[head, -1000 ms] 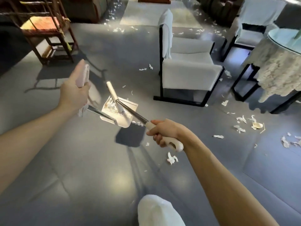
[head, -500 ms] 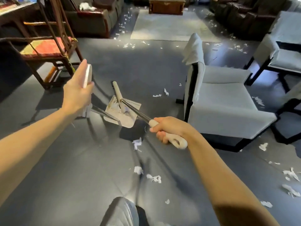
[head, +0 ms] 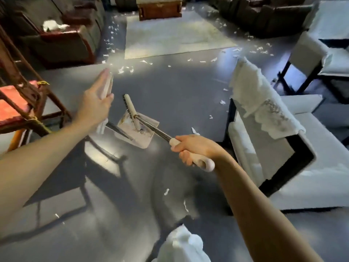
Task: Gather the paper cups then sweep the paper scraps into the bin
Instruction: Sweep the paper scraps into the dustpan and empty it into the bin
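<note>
My left hand (head: 96, 106) grips the pale handle of a long-handled white dustpan (head: 138, 132), which hangs above the grey floor. My right hand (head: 194, 149) grips the cream handle of a broom (head: 132, 110); its metal shaft runs up-left and the cream brush head lies across the dustpan's mouth. Some white scraps sit inside the pan. White paper scraps (head: 124, 69) lie scattered over the floor ahead, along the rug's edge, and a few (head: 186, 205) near my feet. No paper cups or bin are visible.
A white chair (head: 268, 140) with a lace cover stands close on the right. A wooden chair with a red cushion (head: 17, 106) is at the left. A pale rug (head: 170, 36), dark sofas (head: 62, 36) and a wooden chest lie further ahead.
The view has advanced and turned left: the white chair slid to the right, the rug and sofas came closer. Both hands keep the same grip on dustpan and broom.
</note>
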A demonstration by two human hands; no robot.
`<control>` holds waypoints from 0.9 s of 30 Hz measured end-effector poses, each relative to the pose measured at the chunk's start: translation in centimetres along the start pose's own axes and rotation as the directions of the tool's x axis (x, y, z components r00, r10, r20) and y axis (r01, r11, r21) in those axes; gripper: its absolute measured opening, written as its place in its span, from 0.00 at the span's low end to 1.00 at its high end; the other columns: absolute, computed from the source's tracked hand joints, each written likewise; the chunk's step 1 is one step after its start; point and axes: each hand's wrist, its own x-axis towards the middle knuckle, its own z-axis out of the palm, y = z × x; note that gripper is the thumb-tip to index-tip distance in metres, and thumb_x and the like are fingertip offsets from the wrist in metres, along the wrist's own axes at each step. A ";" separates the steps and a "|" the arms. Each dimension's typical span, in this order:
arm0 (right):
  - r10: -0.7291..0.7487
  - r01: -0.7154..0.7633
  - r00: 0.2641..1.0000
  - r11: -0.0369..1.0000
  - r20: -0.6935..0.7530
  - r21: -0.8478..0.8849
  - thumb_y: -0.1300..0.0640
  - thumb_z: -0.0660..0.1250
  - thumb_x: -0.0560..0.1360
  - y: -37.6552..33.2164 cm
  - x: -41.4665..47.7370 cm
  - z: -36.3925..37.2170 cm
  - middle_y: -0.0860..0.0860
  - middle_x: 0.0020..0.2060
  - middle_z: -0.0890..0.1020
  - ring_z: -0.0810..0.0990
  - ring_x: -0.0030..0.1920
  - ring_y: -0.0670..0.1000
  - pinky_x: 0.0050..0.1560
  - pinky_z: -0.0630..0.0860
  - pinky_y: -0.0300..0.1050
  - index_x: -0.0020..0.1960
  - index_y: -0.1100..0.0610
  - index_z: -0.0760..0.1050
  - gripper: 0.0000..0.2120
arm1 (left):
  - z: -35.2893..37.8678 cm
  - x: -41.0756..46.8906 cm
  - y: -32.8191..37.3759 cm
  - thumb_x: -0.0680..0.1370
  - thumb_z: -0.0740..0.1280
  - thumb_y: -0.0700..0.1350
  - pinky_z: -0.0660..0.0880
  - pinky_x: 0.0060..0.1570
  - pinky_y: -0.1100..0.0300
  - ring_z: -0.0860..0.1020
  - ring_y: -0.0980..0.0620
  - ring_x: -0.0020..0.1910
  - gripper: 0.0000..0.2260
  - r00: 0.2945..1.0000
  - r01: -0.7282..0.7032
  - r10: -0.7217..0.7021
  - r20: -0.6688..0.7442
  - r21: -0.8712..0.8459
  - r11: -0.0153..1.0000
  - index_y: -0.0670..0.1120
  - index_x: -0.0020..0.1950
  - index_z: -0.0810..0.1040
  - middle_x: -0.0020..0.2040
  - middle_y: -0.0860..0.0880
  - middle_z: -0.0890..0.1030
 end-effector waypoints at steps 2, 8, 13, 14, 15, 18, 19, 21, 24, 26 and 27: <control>0.010 -0.008 0.999 0.999 -0.035 0.050 0.66 0.61 0.78 -3.1 5.3 -2.0 0.49 0.22 0.69 0.66 0.20 0.44 0.22 0.65 0.36 0.47 0.55 0.71 0.07 | 2.1 6.9 -1.5 0.80 0.63 0.42 0.70 0.60 0.32 0.72 0.32 0.64 0.30 0.999 -0.014 0.015 0.032 -0.028 1.000 0.71 0.71 0.55 0.73 0.57 0.67; 0.037 -0.014 0.994 0.976 -0.099 0.219 0.68 0.60 0.78 -12.8 21.9 -13.2 0.50 0.21 0.68 0.65 0.18 0.42 0.19 0.64 0.31 0.55 0.57 0.72 0.10 | 12.3 29.0 -7.3 0.78 0.63 0.39 0.70 0.60 0.32 0.73 0.31 0.62 0.29 0.999 -0.038 0.036 -0.023 -0.087 0.995 0.58 0.76 0.61 0.72 0.51 0.71; 0.073 -0.024 0.985 0.955 -0.155 0.296 0.68 0.60 0.78 -22.0 34.0 -25.8 0.50 0.23 0.67 0.64 0.18 0.43 0.19 0.64 0.31 0.65 0.62 0.68 0.16 | 22.5 47.9 -7.4 0.79 0.63 0.39 0.72 0.59 0.35 0.74 0.31 0.61 0.29 0.997 -0.060 0.064 0.048 -0.083 0.995 0.59 0.76 0.61 0.68 0.45 0.75; 0.077 -0.024 0.983 0.954 -0.168 0.300 0.68 0.60 0.78 -24.0 36.0 -28.2 0.50 0.23 0.67 0.64 0.18 0.43 0.19 0.64 0.31 0.65 0.62 0.69 0.16 | 24.3 51.2 -7.1 0.78 0.63 0.39 0.73 0.58 0.35 0.74 0.31 0.60 0.29 0.995 -0.077 0.082 0.058 -0.087 0.993 0.58 0.76 0.61 0.69 0.49 0.74; 0.078 -0.021 0.981 0.953 -0.178 0.301 0.67 0.60 0.78 -25.9 37.9 -30.6 0.50 0.23 0.67 0.64 0.18 0.43 0.20 0.64 0.31 0.65 0.62 0.70 0.16 | 26.1 54.3 -7.1 0.78 0.63 0.39 0.73 0.58 0.35 0.74 0.31 0.60 0.29 0.994 -0.088 0.094 0.059 -0.102 0.991 0.58 0.76 0.62 0.70 0.54 0.72; 0.074 -0.002 0.972 0.952 -0.224 0.306 0.67 0.60 0.78 -31.0 43.9 -38.5 0.50 0.21 0.67 0.64 0.19 0.43 0.20 0.65 0.32 0.64 0.62 0.70 0.15 | 32.3 64.3 -7.3 0.78 0.64 0.39 0.73 0.57 0.34 0.75 0.33 0.61 0.29 0.990 -0.113 0.125 0.070 -0.147 0.983 0.58 0.76 0.62 0.72 0.58 0.70; 0.077 0.002 0.967 0.952 -0.243 0.306 0.68 0.60 0.78 -32.4 46.0 -41.3 0.50 0.22 0.67 0.64 0.19 0.43 0.20 0.65 0.31 0.64 0.62 0.70 0.15 | 34.8 68.0 -7.5 0.78 0.64 0.39 0.73 0.58 0.34 0.75 0.34 0.62 0.29 0.989 -0.117 0.129 0.067 -0.158 0.981 0.58 0.76 0.62 0.72 0.56 0.70; 0.072 0.015 0.958 0.953 -0.276 0.301 0.68 0.60 0.77 -34.8 50.6 -47.0 0.50 0.22 0.67 0.64 0.18 0.43 0.20 0.64 0.31 0.62 0.62 0.71 0.14 | 40.4 75.2 -7.9 0.78 0.64 0.40 0.72 0.58 0.33 0.74 0.33 0.63 0.29 0.987 -0.121 0.138 0.083 -0.186 0.975 0.60 0.75 0.62 0.72 0.57 0.69; 0.068 0.035 0.944 0.953 -0.324 0.300 0.68 0.60 0.77 -38.8 58.1 -56.3 0.49 0.20 0.67 0.64 0.19 0.43 0.20 0.64 0.32 0.57 0.58 0.73 0.12 | 49.6 86.4 -8.0 0.77 0.63 0.42 0.72 0.57 0.32 0.73 0.29 0.61 0.30 0.973 -0.160 0.192 0.129 -0.223 0.962 0.64 0.74 0.60 0.73 0.61 0.67; 0.087 0.034 0.929 0.948 -0.360 0.316 0.68 0.60 0.77 -41.9 62.3 -62.6 0.49 0.20 0.67 0.64 0.18 0.43 0.20 0.65 0.32 0.61 0.60 0.72 0.13 | 55.5 93.5 -7.4 0.77 0.63 0.42 0.73 0.55 0.32 0.73 0.29 0.60 0.30 0.960 -0.193 0.233 0.157 -0.239 0.952 0.66 0.73 0.60 0.72 0.64 0.66; 0.089 0.043 0.922 0.943 -0.376 0.329 0.68 0.61 0.77 -43.5 64.1 -65.8 0.50 0.21 0.67 0.64 0.18 0.43 0.20 0.65 0.32 0.63 0.61 0.70 0.15 | 58.2 97.1 -6.7 0.77 0.63 0.42 0.73 0.55 0.32 0.74 0.28 0.59 0.30 0.954 -0.193 0.243 0.174 -0.264 0.945 0.66 0.73 0.60 0.72 0.65 0.66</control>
